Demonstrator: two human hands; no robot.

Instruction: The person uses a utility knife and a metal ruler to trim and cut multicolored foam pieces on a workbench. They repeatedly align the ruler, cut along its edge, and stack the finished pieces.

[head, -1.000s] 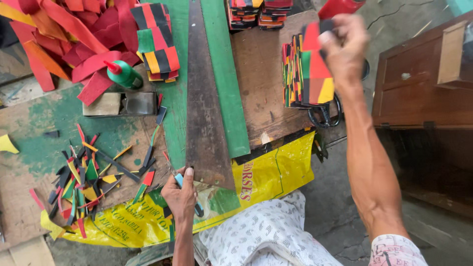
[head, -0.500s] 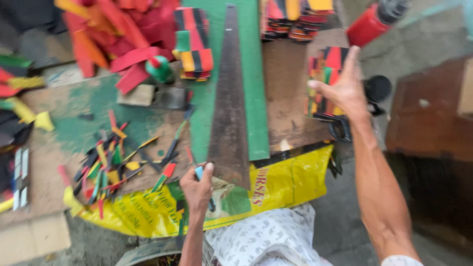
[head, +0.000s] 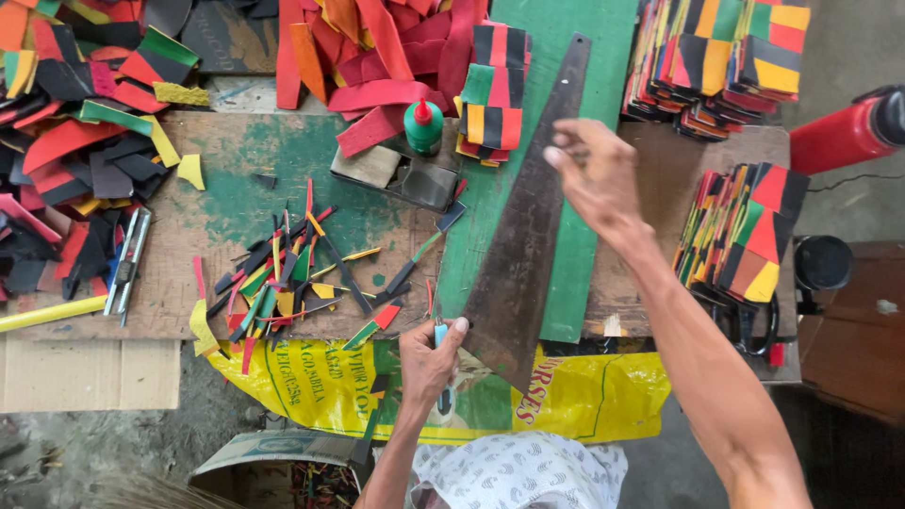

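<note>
Two bare arms, no sleeves, no gloves. Left hand: bare, no rings seen, thumbnail visible & short. Left forearm thin, bare up to bottom edge of frame. Right hand: bare, no rings or watch, fingers slightly blurred. Right forearm long, lean, bare to elbow, no wristband. Lower body: white cloth garment w/ small dark grey printed pattern, loose & creased, at bottom centre of view.

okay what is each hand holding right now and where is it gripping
The left hand grips a small blue-handled cutter by its handle, at the near edge of the dark triangular template. The right hand holds nothing, hovering open over the template.
</note>
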